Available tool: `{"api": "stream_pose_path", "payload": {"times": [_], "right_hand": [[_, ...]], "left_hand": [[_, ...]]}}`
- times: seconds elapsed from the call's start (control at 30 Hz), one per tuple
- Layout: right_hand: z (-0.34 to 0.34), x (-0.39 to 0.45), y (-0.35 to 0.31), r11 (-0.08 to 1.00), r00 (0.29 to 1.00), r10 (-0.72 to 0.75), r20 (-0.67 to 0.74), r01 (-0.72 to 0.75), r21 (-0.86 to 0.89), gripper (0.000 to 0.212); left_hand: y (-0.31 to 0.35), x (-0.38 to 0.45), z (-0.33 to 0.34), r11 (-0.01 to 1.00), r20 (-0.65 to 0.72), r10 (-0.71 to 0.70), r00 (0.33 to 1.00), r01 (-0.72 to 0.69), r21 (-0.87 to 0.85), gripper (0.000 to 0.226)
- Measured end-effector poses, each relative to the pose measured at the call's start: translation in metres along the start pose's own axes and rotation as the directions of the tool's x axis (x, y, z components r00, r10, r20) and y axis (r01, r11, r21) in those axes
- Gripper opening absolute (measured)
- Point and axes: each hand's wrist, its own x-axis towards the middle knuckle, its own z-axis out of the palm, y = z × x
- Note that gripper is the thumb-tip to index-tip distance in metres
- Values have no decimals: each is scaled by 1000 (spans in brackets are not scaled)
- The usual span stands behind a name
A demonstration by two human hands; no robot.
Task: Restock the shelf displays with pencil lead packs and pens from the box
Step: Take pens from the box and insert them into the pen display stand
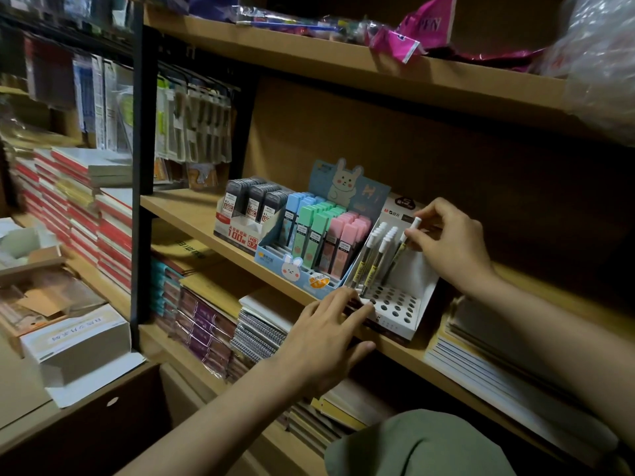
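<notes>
Nearest, at 6 o'clock, a fold of olive-green cloth point(419, 444) fills the bottom edge, and two bare forearms rise from either side of it toward the wooden middle shelf point(192, 209).

The left hand point(326, 334) reaches up from 7 o'clock with fingers straight and spread, grasping nothing; its fingertips point(367, 308) rest on the front lip of the white cardboard pen display with rows of round holes point(398, 309), which sits on the shelf edge just right of centre.

The right hand point(450, 242), coming in from 4 o'clock, pinches the top of a slim pen with a white cap and dark barrel point(400, 250) between thumb and fingers; the pen stands tilted in the display, just beside two rows of like white-capped pens point(376, 255) at its 9 o'clock side.

Touching the display's left side stands a blue bunny-printed tray of pastel blue, green and pink pencil lead packs point(316, 235), and at 10 o'clock of that a grey-and-red tray of dark lead cases point(252, 204).

Under the shelf lie stacked spiral notebooks point(257, 334). At 9 o'clock, on a low counter point(20, 407), an open white cardboard box point(75, 341) rests.

Farthest, at 1 o'clock on the top shelf, lies a crumpled pink plastic packet point(412, 32).
</notes>
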Motion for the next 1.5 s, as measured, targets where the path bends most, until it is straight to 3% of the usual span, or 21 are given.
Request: {"api": "stream_pose_path", "payload": {"times": [0.47,0.57,0.63,0.73,0.8,0.9,1.0,1.1,1.27,1.37,1.5], "right_hand": [[17,-8,-6,984,997,56,60,-45,-170,14],[12,-12,-10,985,992,93,90,-78,-151,24],[5,-19,-14,988,989,133,67,-127,-89,36],[-3,-43,-22,977,986,166,32,-169,132,35],[-1,-66,-27,948,983,169,75,-183,259,27],[16,-103,-37,938,980,106,166,-154,311,19],[48,-136,-51,930,949,42,312,-151,334,16],[89,-166,-63,954,868,-44,495,-111,280,18],[168,-221,-66,986,601,-3,799,-133,104,14],[215,-253,-62,985,437,60,897,-171,17,18],[271,-291,-59,979,262,154,953,-172,-111,29]], "left_hand": [[-4,1,0,999,56,25,998,-27,32,66],[1,-1,-6,1000,96,9,995,-10,12,68],[5,-4,-11,995,110,-6,994,17,-99,67],[10,-13,-24,872,84,-89,992,119,-475,58],[8,-22,-31,768,78,-186,979,195,-610,43],[-7,-47,-37,565,201,-336,920,367,-739,20],[-28,-87,-32,463,304,-458,835,516,-721,9],[-40,-140,-16,365,436,-549,713,674,-643,6],[-47,-253,27,144,605,-730,318,937,-319,9],[-46,-304,48,-46,615,-784,78,982,-182,8],[-43,-332,91,-268,573,-812,-111,943,-198,16]]}}
